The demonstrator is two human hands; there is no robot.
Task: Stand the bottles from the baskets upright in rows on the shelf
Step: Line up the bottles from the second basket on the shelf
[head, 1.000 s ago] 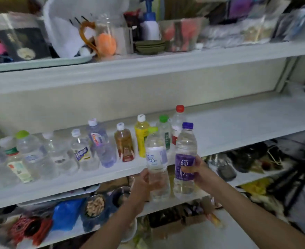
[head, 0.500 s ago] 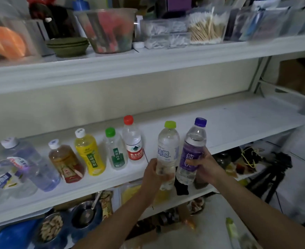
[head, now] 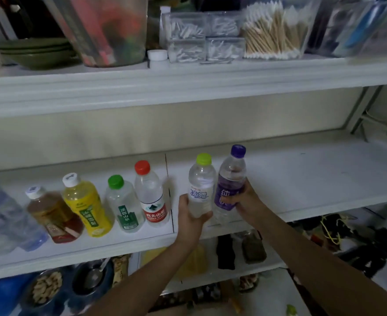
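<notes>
A person's left hand [head: 191, 215] clasps a lime-capped water bottle [head: 200, 188], the right hand [head: 245, 201] a purple-capped bottle [head: 230, 181], over the shelf [head: 302, 179]; thin, likely light plastic, best gripped mid-body

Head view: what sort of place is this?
Likely a household storage shelf, not a shop: white shelf with mismatched drink bottles, cotton swabs and stacked green bowls above.

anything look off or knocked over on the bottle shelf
Nothing stands out. The row of bottles on the shelf stands capped, none spilled. The lime-capped bottle in the left hand and the purple-capped bottle in the right hand lean slightly, being held.
</notes>
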